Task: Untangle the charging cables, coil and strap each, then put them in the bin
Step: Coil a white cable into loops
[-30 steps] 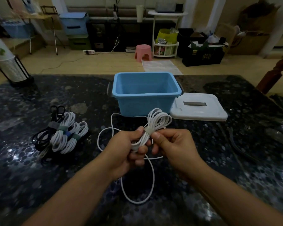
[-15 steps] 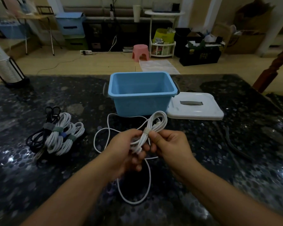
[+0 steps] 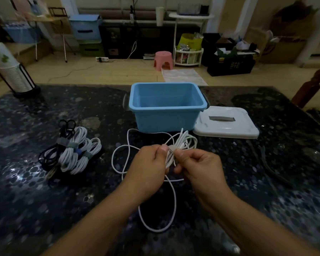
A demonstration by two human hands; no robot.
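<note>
As loops trail, hands (image 3: 175, 163) apparently strap white cable (image 3: 181, 145)

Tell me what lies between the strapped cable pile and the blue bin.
In the head view, only bare dark tabletop lies between the strapped cable pile and the blue bin; the loose white cable loops nearer the person.

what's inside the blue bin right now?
No cables show inside the blue bin: only bare far and side inner walls. Its near wall hides the floor, so the bottom cannot be checked. The strapped coils lie on the table to its left.
</note>
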